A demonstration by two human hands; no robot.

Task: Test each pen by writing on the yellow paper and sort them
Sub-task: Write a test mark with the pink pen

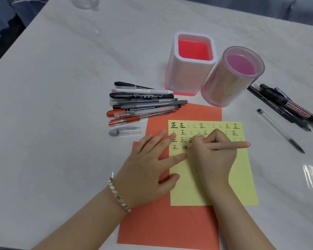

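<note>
The white table carries an orange sheet, and the yellow paper lies on top of it, rows of test characters across its upper part. Beyond the yellow paper stand a square white holder and a round clear holder. Your left hand lies spread flat, fingertips pressing the paper's left edge. Your right hand pinches a pink pen, its tip touching the paper in the fourth row. A pile of pens lies up and left of the paper, dark markers and a clear pen to its right. A loose grey-tipped clear cap lies left of it.
</note>
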